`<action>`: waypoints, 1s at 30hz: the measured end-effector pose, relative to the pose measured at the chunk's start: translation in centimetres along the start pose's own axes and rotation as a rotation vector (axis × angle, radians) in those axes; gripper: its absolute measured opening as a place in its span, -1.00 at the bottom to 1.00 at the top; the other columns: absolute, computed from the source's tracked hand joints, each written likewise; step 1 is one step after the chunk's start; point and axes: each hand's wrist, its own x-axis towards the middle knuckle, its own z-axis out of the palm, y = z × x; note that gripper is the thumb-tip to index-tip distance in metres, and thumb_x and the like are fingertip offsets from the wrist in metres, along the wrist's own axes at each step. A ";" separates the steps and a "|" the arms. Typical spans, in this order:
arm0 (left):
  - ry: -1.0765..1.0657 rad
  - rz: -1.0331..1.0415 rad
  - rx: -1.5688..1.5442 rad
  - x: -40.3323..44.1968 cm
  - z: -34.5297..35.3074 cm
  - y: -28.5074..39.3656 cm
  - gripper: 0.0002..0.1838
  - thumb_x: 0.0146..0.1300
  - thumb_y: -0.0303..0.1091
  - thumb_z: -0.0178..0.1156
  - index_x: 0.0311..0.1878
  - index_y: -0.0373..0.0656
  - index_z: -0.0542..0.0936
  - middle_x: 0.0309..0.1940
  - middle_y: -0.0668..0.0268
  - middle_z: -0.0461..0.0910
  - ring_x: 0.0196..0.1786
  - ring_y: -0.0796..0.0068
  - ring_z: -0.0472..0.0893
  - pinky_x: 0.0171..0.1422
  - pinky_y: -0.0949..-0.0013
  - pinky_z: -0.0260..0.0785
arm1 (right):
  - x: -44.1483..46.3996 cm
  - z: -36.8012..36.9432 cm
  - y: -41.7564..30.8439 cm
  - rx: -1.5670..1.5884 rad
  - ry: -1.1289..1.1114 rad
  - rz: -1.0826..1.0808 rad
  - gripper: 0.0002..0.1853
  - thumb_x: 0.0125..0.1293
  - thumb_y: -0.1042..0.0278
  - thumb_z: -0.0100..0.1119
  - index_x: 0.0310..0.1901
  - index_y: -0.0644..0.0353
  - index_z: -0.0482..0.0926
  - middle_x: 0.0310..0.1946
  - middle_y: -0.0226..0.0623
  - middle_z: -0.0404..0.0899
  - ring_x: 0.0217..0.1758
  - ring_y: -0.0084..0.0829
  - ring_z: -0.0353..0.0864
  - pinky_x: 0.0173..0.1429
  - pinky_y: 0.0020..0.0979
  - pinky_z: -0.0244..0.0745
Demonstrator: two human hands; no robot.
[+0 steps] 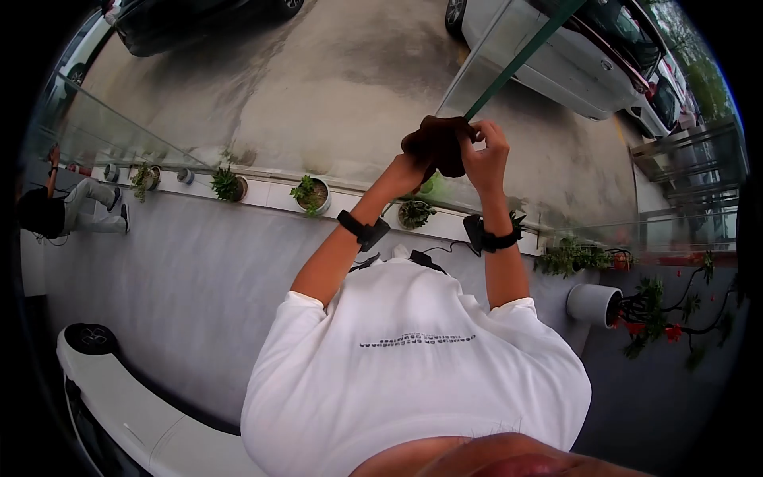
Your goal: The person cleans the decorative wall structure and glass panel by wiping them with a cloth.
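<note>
A dark brown cloth point(439, 145) is bunched up between my hands, in front of the glass panels. My left hand point(408, 172) grips it from the left, its fingers mostly covered by the folds. On the right side, my right hand point(486, 155) has bent fingers pinching the cloth's edge. Just beyond the hands runs the green edge of a glass panel point(517, 63), with a thin pale edge beside it. Each wrist wears a black strap with a small device.
Potted plants, including one in a round pot point(315, 195), line a white ledge point(270, 191) below the glass. A white planter point(592, 305) with red flowers is at right. Cars, one white point(548, 71), stand outside. Another person point(60, 208) is at far left. A white car point(151, 405) is at lower left.
</note>
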 end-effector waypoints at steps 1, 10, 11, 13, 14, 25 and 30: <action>0.087 -0.038 -0.148 -0.5 0.7 -2.0 -0.55 0.47 -0.11 -0.02 0.12 -0.37 0.48 -0.18 0.09 0.63 -0.18 0.36 0.60 -0.03 0.31 0.45 | -1.5 0.7 0.9 0.015 -0.017 -0.010 -0.83 0.13 0.37 0.36 -0.38 0.26 0.57 -0.49 -0.25 0.51 -0.42 -0.29 0.51 -0.32 -0.34 0.37; -0.079 -0.028 -0.341 -10.7 -3.6 4.1 -0.58 0.48 -0.07 0.05 0.03 -0.31 0.51 -0.17 0.18 0.58 -0.08 0.38 0.54 0.11 0.32 0.38 | -11.3 2.1 2.0 0.581 -0.831 0.831 -0.53 0.52 -0.01 -0.10 -0.28 0.25 0.58 -0.39 -0.23 0.64 -0.39 -0.26 0.59 -0.27 -0.24 0.49; 0.007 0.156 -0.201 -11.4 -3.8 4.3 -0.62 0.44 -0.11 0.09 0.03 -0.28 0.53 -0.11 0.11 0.55 -0.02 0.27 0.52 0.15 0.26 0.36 | -12.8 3.2 1.5 0.599 -0.702 0.727 -0.48 0.51 -0.13 -0.16 -0.10 0.25 0.53 -0.18 -0.22 0.61 -0.22 -0.29 0.60 -0.17 -0.26 0.53; 0.097 0.252 0.061 -13.0 -4.3 3.9 -0.73 0.32 -0.23 0.21 -0.04 -0.21 0.59 0.04 -0.02 0.45 0.17 0.02 0.39 0.27 0.12 0.28 | -13.3 3.8 0.6 0.737 -0.745 0.659 -0.32 0.48 -0.31 -0.27 0.24 0.20 0.35 0.17 -0.22 0.46 0.09 -0.32 0.55 0.03 -0.30 0.55; 0.092 0.249 0.061 -14.0 -4.7 3.7 -0.73 0.32 -0.23 0.21 -0.04 -0.21 0.59 0.04 -0.02 0.45 0.17 0.02 0.39 0.27 0.12 0.28 | -13.1 3.7 0.4 0.840 -0.924 0.699 -0.23 0.47 -0.38 -0.32 0.39 0.15 0.22 0.31 -0.21 0.35 0.22 -0.32 0.49 0.12 -0.32 0.53; 0.195 -0.152 0.067 -21.3 -10.3 -0.7 -0.73 0.39 -0.25 0.11 -0.01 -0.24 0.55 -0.03 0.06 0.51 0.04 0.09 0.47 0.18 0.20 0.34 | -8.8 6.0 -7.9 0.294 -0.729 0.507 -0.45 0.54 -0.03 -0.07 -0.34 0.37 0.57 -0.51 -0.54 0.45 -0.41 -0.61 0.31 -0.28 -0.50 0.30; 0.134 -0.311 0.025 -25.0 -13.3 -3.0 -0.65 0.44 -0.21 -0.03 0.08 -0.31 0.47 0.09 -0.01 0.42 0.05 -0.02 0.49 0.19 0.19 0.33 | -7.8 8.2 -12.0 0.742 -0.662 0.635 -0.45 0.56 -0.06 -0.13 -0.17 0.38 0.59 -0.38 -0.48 0.57 -0.31 -0.64 0.40 -0.18 -0.53 0.35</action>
